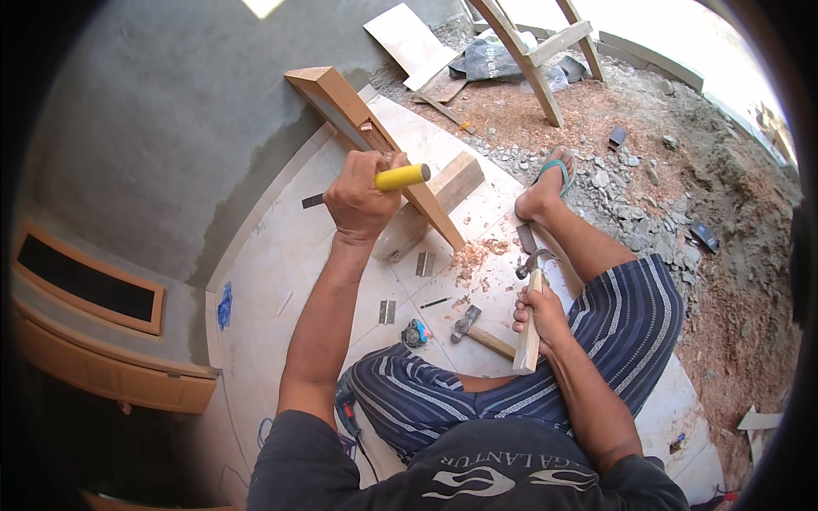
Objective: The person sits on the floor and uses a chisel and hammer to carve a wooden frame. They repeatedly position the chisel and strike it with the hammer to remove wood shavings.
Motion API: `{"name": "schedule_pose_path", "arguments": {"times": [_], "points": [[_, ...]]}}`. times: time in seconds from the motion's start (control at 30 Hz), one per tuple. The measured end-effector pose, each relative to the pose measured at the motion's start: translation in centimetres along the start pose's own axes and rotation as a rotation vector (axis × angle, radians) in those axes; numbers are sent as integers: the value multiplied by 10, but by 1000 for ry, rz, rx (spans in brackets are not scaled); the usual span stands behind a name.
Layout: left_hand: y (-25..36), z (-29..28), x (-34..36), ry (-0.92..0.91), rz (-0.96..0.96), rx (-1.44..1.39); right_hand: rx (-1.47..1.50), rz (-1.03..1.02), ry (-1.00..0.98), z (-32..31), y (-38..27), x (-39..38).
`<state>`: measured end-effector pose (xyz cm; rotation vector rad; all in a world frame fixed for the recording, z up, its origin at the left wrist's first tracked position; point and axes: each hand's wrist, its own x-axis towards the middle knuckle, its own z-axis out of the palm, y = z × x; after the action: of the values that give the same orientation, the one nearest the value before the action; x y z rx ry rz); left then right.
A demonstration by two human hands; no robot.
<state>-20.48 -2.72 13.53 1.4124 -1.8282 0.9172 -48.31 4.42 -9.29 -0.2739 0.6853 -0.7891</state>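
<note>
The person sits on a pale tiled floor (pixel 281 255) with legs in blue striped shorts (pixel 613 324). Nearest, the right hand (pixel 539 317) is closed around the pale wooden handle of a claw hammer (pixel 530 319), whose steel head points up and away toward the right foot. Just left of it a second hammer with a dark steel head and wooden handle (pixel 477 330) lies flat on the tiles, with a small round tape measure (pixel 415 333) beside it and two small metal hinges (pixel 388 312) a little further on. A scatter of reddish wood shavings (pixel 477 255) lies on the tiles between the hammers and the workpiece.

Further out, the left hand (pixel 362 200) is wrapped tight around a chisel with a yellow plastic handle (pixel 400 177), its dark blade sticking out to the left of the fist. The hand sits against a long light-brown timber frame piece (pixel 341 98), which rests tilted across a short wooden block (pixel 452 183) near the floor's far edge. Beyond that edge lie gravel and sawdust, with a wooden trestle (pixel 532 51) standing on it.
</note>
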Motion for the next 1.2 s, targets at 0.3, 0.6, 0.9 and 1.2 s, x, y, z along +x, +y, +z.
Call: {"name": "schedule_pose_path", "arguments": {"times": [0.3, 0.6, 0.9, 1.2], "points": [[-46, 20, 35, -21, -572, -348, -28, 56, 5, 2, 7, 1], [-31, 26, -20, -100, -566, -306, -75, 9, 106, -5, 5, 11], [-9, 30, -17, 9, -686, -355, -255, 45, 137, -6, 15, 11], [7, 2, -83, 108, -970, -651, -1170, -306, 184, -22, 47, 76]]}}
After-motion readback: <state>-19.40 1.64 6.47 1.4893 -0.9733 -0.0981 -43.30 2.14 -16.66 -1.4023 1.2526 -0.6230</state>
